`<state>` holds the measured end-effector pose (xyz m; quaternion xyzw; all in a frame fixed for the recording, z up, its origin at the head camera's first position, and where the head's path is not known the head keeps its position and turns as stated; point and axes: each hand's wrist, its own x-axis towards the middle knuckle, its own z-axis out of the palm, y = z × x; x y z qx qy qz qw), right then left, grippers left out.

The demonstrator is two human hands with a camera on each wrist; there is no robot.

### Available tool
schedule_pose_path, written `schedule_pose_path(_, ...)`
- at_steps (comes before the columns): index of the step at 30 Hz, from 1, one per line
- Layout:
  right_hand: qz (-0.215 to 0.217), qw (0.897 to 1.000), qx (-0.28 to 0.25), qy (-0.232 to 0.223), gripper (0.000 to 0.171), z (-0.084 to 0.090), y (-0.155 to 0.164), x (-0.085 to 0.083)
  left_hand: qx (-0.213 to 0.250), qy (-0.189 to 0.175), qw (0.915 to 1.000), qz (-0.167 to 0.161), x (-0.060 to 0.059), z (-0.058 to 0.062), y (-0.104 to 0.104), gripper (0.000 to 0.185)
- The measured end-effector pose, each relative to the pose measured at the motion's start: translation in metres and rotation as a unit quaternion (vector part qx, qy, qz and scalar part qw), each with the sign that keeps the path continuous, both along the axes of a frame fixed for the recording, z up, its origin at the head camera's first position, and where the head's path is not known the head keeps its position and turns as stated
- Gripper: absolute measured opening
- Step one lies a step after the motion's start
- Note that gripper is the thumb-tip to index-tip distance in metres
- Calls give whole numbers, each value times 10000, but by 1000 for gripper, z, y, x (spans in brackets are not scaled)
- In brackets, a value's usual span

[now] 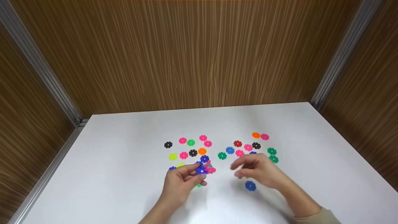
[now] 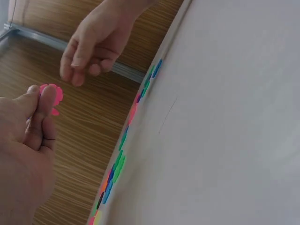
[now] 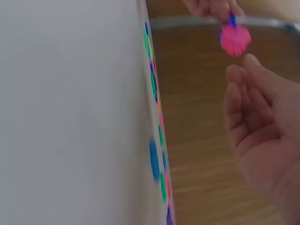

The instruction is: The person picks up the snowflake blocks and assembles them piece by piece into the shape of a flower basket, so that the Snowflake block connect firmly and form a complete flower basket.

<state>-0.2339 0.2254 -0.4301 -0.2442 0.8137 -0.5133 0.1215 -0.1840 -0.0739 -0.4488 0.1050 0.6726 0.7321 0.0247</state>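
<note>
Left hand [image 1: 182,180]: I log it curled, thumb and fingers pinching a small cluster of joined plastic flower-shaped discs, blue and pink [image 1: 203,169], held just above the white tabletop [image 1: 124,155]. On the left wrist view the pink disc [image 2: 51,96] shows at the fingertips.

Right hand [image 1: 258,171]: fingers loosely bent, nothing held that I can see; it hovers near the cluster, palm toward it.

Progress, my judgement: only a few discs are joined, I count 2 colours in the piece; most discs lie loose, so the bulk of the assembly is left.

Loose stock: 1 blue notched disc [image 1: 250,186] lies on the table just beneath the right hand. 1 scatter of pink, black, green, yellow and orange discs [image 1: 189,147] lies beyond the left hand; a 2nd scatter [image 1: 252,144] lies beyond the right.

Surface: white, flat, matte.

Room: wood-grain panel walls [image 1: 192,56] on 3 sides, grey metal corner strips [image 1: 339,56].
</note>
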Motion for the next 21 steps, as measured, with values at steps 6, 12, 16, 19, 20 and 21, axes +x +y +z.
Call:
schedule_pose_path(6, 135, 9944, 1015, -266, 22, -18, 43, -9, 85, -135, 9999, 11, -5, -4, -2, 40)
schedule_pose_path(12, 251, 9939, 1002, -378, 31, -23, 47, -9, 128, -157, 9998, 46, -4, -4, -2, 39)
schedule_pose_path(16, 384, 9929, 1080, -329, 30, -23, 47, -7, 152, -214, 9997, 24, -4, -4, -1, 39)
schedule_pose_path(19, 419, 9924, 1123, -284, 23, -24, 45, -4, 156, -281, 9995, 11, -3, -4, 0, 39)
schedule_pose_path(20, 406, 9926, 1113, -250, 20, -25, 45, -3, 147, -288, 9995, 13, -3, -4, 1, 39)
schedule_pose_path(21, 376, 9929, 1109, -209, 17, -25, 43, -2, 131, -306, 9994, 16, -3, -4, 2, 39)
